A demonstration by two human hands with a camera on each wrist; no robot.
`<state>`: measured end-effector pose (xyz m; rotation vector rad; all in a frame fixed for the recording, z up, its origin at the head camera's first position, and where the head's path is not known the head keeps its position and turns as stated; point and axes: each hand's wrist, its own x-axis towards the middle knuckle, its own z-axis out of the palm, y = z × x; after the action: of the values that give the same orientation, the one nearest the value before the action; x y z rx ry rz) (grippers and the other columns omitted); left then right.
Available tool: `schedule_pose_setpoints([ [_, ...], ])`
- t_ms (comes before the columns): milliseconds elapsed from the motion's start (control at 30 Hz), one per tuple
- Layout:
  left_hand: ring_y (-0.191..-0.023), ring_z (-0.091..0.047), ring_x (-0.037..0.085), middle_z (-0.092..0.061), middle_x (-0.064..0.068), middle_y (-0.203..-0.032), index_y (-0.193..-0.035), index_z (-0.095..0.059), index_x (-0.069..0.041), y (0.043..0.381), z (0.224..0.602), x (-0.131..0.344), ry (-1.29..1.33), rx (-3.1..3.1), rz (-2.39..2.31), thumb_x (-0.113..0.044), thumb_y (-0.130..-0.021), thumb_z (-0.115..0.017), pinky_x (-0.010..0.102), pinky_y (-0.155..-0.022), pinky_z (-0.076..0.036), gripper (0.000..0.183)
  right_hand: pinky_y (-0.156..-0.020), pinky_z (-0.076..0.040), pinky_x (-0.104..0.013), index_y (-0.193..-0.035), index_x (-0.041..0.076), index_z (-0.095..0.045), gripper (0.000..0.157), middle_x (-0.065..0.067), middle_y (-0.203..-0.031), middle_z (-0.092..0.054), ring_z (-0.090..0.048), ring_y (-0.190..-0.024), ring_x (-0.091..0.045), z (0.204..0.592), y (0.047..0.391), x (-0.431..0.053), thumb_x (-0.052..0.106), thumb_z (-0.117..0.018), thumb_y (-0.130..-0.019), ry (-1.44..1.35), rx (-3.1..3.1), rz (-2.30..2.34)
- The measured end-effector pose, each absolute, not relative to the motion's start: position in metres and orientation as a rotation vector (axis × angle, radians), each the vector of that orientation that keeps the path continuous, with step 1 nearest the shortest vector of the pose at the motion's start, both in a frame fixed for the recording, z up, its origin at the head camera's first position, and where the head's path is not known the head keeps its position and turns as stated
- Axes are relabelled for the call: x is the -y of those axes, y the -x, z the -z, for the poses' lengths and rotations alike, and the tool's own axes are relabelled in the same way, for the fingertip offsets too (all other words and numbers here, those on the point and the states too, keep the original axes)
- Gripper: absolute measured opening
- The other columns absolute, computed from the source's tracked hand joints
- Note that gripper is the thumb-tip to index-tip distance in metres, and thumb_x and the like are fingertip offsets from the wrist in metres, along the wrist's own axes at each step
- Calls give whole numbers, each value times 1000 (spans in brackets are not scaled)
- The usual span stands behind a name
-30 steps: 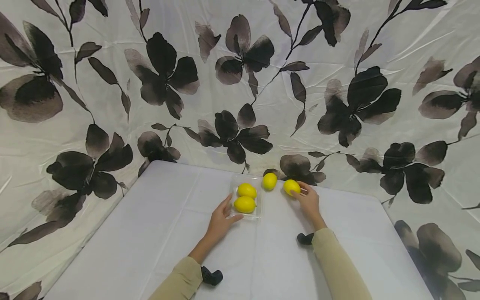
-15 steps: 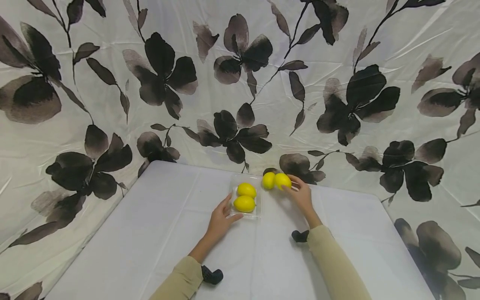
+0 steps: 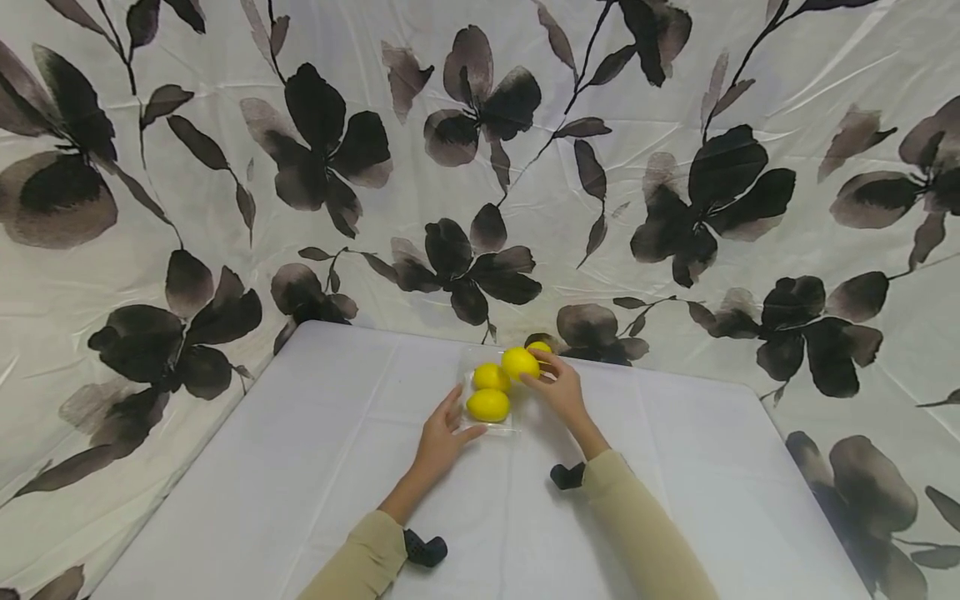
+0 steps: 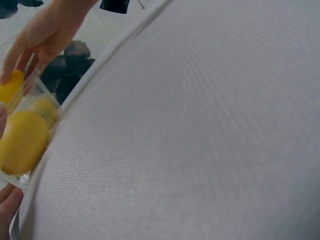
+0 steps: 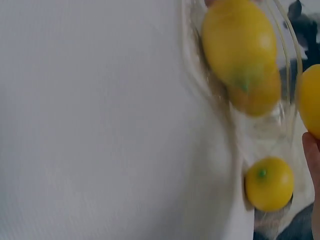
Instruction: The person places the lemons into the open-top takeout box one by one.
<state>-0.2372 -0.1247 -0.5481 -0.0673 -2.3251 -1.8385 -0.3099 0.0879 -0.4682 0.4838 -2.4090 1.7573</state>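
Note:
A clear plastic container (image 3: 513, 422) stands at the table's far side with two yellow lemons in it, the front one (image 3: 488, 406) lying sideways and the rear one (image 3: 490, 377) behind it. My left hand (image 3: 438, 442) holds the container by its near left corner, fingers along the left side and thumb at the front. My right hand (image 3: 561, 392) grips a third lemon (image 3: 520, 363) above the container's rear right part. In the right wrist view this held lemon (image 5: 311, 102) is beside the container's upper rim. Another lemon (image 5: 270, 184) lies outside the container, partly hidden by my right hand in the head view.
A white cloth covers the table (image 3: 337, 467). Its far edge runs just behind the container and the loose lemon. A flower-patterned curtain (image 3: 465, 167) hangs behind. Dark devices sit at both wrists, the left one (image 3: 426, 550) and the right one (image 3: 567, 476).
My right hand has carried its lemon leftward, past the loose lemon, to over the container. My left hand and the container have stayed in place.

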Motion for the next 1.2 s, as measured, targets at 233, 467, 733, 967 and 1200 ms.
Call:
schedule_pose_setpoints([
  [233,-130,-39,33,-32,6,-150,-146,-31,-17,236,545,125,84,2293,1893,-28,-75,-78,43,-102,-42,86,-94,-49,-41,-125,8,-59,47,-10,-124,-58,-57,-111,-29,482,315,-61,20,-74,-81,-566,2443,-1763],
  [467,-128,-39,41,-34,17,-147,-143,-33,-3,224,518,122,99,2279,1896,-15,-77,-77,50,-101,-41,79,-93,-51,-36,-122,16,-62,46,-2,-121,-60,-58,-107,-21,493,322,-45,24,-75,-79,-675,2475,-1678],
  [733,-129,-41,32,-38,6,-146,-141,-37,-15,239,549,125,98,2236,1902,-28,-73,-80,43,-101,-43,82,-93,-51,-31,-119,13,-63,41,-2,-118,-61,-59,-108,-18,495,320,-39,21,-74,-81,-727,2493,-1629],
  [967,-130,-38,38,-35,12,-147,-142,-35,-9,234,540,126,117,2242,1934,-20,-75,-79,47,-102,-41,81,-92,-51,-38,-118,6,-62,40,-7,-118,-61,-58,-110,-23,488,324,-44,20,-73,-82,-728,2442,-1637],
  [1200,-128,-39,42,-34,16,-147,-142,-35,-8,232,535,125,116,2269,1900,-21,-75,-79,49,-101,-42,81,-92,-51,-41,-119,4,-61,41,-11,-119,-61,-57,-111,-30,480,336,-57,18,-72,-82,-686,2407,-1623],
])
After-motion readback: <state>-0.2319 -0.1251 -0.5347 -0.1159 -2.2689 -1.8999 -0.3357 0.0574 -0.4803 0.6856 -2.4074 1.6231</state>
